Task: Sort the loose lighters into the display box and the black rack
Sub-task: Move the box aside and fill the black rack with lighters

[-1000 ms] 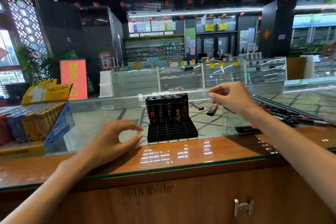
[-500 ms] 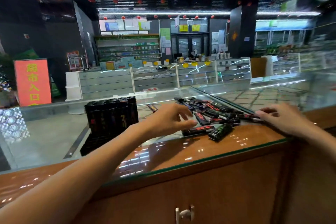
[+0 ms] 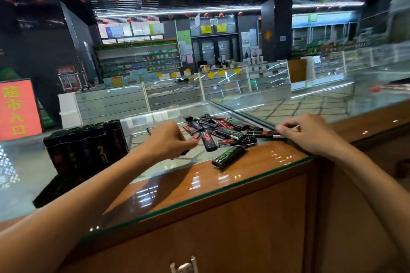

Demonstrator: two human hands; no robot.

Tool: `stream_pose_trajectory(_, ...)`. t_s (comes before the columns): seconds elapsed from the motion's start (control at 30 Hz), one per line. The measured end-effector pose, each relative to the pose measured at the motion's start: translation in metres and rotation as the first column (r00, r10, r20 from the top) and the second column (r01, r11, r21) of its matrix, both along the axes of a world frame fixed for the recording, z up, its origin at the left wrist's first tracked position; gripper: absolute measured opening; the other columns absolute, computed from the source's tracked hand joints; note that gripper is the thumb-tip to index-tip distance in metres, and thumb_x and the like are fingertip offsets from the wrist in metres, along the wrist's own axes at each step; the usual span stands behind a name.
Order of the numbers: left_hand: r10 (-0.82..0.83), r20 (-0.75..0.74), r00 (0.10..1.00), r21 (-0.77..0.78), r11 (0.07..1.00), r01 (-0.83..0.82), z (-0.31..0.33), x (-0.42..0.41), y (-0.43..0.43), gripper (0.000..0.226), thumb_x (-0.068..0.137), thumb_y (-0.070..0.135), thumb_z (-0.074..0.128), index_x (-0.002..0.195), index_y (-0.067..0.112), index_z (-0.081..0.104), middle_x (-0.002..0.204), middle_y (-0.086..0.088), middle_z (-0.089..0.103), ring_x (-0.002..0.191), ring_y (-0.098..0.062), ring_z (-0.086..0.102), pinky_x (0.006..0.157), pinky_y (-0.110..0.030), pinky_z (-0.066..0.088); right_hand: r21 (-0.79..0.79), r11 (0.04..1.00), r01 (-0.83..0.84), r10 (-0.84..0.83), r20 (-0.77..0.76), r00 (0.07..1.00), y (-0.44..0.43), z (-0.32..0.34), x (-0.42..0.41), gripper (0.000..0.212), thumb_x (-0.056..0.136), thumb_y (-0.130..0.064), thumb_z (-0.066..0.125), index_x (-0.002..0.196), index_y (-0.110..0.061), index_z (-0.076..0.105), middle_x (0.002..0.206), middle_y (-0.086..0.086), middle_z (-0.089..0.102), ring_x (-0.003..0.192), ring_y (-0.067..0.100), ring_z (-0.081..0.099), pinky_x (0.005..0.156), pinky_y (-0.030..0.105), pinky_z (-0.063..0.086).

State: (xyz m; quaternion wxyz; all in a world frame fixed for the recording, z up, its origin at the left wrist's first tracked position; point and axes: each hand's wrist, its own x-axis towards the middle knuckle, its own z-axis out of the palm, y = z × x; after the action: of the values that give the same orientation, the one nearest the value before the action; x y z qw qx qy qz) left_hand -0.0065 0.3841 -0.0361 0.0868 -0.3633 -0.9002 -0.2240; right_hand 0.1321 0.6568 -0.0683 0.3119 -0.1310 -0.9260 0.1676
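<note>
loose lighters (image 3: 221,131) lie in a small heap on the glass counter (image 3: 255,175), between the two hands and a little beyond them. they are black with red, purple or green print, and they cross over each other. the left hand (image 3: 168,142) is at the left edge of the heap, with its fingers curled and the thumb close to the fingertips. a dark end shows just under it, but i cannot tell if this hand pinches a lighter or only touches one. the right hand (image 3: 310,133) is at the right edge of the heap with curled fingers. it pinches one end of a red-printed lighter (image 3: 264,133), which lies flat on the glass with its other end toward the heap. one green-printed lighter (image 3: 228,156) lies apart from the others, between both hands and nearer to the person, where wood shows under the glass. the black rack (image 3: 55,188) stands to the left of the left hand, well apart from the heap. upright lighters (image 3: 88,144) fill its far rows. an orange sign (image 3: 17,108) is far to the left of the left hand, beyond the counter.
</note>
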Motion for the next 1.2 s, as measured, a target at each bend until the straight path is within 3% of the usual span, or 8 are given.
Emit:
stream_pose_trajectory(0.17, 0.123, -0.064, 0.990, -0.126, 0.984, -0.130, 0.008, 0.003, 0.042, 0.060, 0.084, 0.058, 0.055, 0.046, 0.013, 0.045, 0.027, 0.007, 0.045, 0.025, -0.004, 0.045, 0.034, -0.016, 0.037, -0.027, 0.999, -0.031, 0.031, -0.003, 1.000, -0.003, 0.001, 0.003, 0.025, 0.091, -0.033, 0.055, 0.100, -0.016, 0.071, 0.106, 0.004, 0.069, 0.093, 0.016, 0.058, 0.076, 0.028, 0.040)
stream_pose_trajectory(0.33, 0.264, 0.088, 0.961, -0.247, 0.940, -0.235, 0.017, 0.002, 0.059, 0.049, 0.084, 0.051, 0.060, 0.071, 0.006, 0.047, 0.062, -0.007, 0.056, 0.047, -0.016, 0.057, 0.042, -0.022, 0.049, -0.025, 0.999, -0.040, 0.039, -0.019, 0.999, -0.006, 0.001, 0.005, 0.024, 0.092, -0.031, 0.055, 0.102, -0.017, 0.071, 0.106, 0.003, 0.070, 0.090, 0.013, 0.056, 0.073, 0.026, 0.037)
stream_pose_trajectory(0.47, 0.316, 0.245, 0.917, -0.219, 0.939, -0.265, 0.024, 0.010, 0.067, 0.082, 0.078, 0.073, 0.040, 0.107, -0.003, 0.050, 0.100, -0.021, 0.057, 0.060, -0.024, 0.060, 0.042, -0.026, 0.052, -0.018, 0.999, -0.027, 0.026, -0.031, 0.999, -0.008, 0.001, 0.005, 0.023, 0.091, -0.031, 0.055, 0.103, -0.017, 0.071, 0.107, 0.003, 0.069, 0.097, 0.017, 0.059, 0.073, 0.024, 0.035)
stream_pose_trajectory(0.63, 0.421, 0.120, 0.899, -0.437, 0.836, -0.333, 0.022, 0.022, 0.094, 0.100, 0.078, 0.081, 0.011, 0.139, 0.006, 0.038, 0.135, -0.019, 0.047, 0.114, -0.034, 0.055, 0.096, -0.039, 0.047, -0.035, 0.999, -0.032, 0.032, -0.026, 0.999, -0.008, 0.001, 0.006, 0.024, 0.091, -0.032, 0.057, 0.101, -0.015, 0.071, 0.105, 0.004, 0.069, 0.097, 0.019, 0.060, 0.075, 0.027, 0.040)
stream_pose_trajectory(0.73, 0.413, 0.180, 0.893, -0.489, 0.825, -0.284, 0.023, 0.024, 0.095, 0.089, 0.082, 0.076, 0.027, 0.139, 0.009, 0.036, 0.126, -0.015, 0.051, 0.111, -0.034, 0.057, 0.086, -0.035, 0.051, -0.036, 0.999, -0.029, 0.028, -0.034, 0.999, -0.007, 0.000, 0.006, 0.024, 0.091, -0.032, 0.057, 0.101, -0.016, 0.071, 0.106, 0.004, 0.069, 0.097, 0.019, 0.059, 0.075, 0.026, 0.038)
stream_pose_trajectory(0.9, 0.345, 0.211, 0.915, -0.328, 0.906, -0.266, 0.021, -0.001, 0.069, 0.056, 0.092, 0.053, 0.044, 0.106, -0.001, 0.050, 0.076, -0.011, 0.051, 0.060, -0.019, 0.054, 0.043, -0.024, 0.046, -0.030, 0.999, -0.023, 0.022, -0.037, 0.999, -0.007, 0.000, 0.006, 0.024, 0.091, -0.032, 0.056, 0.102, -0.016, 0.070, 0.105, 0.004, 0.069, 0.095, 0.017, 0.058, 0.074, 0.025, 0.037)
stream_pose_trajectory(1.0, 0.304, 0.158, 0.939, -0.243, 0.934, -0.262, 0.016, -0.010, 0.057, 0.059, 0.090, 0.057, 0.041, 0.076, 0.000, 0.046, 0.067, -0.010, 0.053, 0.049, -0.017, 0.052, 0.036, -0.022, 0.040, -0.021, 1.000, -0.021, 0.020, -0.040, 0.999, -0.008, 0.000, 0.006, 0.025, 0.091, -0.032, 0.056, 0.102, -0.016, 0.070, 0.106, 0.004, 0.069, 0.097, 0.018, 0.059, 0.077, 0.026, 0.040)
stream_pose_trajectory(1.2, 0.261, 0.224, 0.939, -0.256, 0.945, -0.202, 0.018, -0.005, 0.050, 0.063, 0.079, 0.068, 0.049, 0.065, 0.006, 0.043, 0.057, -0.008, 0.047, 0.045, -0.019, 0.045, 0.043, -0.021, 0.041, -0.020, 0.999, -0.029, 0.028, -0.053, 0.998, -0.009, 0.001, 0.007, 0.022, 0.090, -0.030, 0.057, 0.101, -0.016, 0.071, 0.105, 0.003, 0.069, 0.098, 0.019, 0.059, 0.083, 0.031, 0.044)
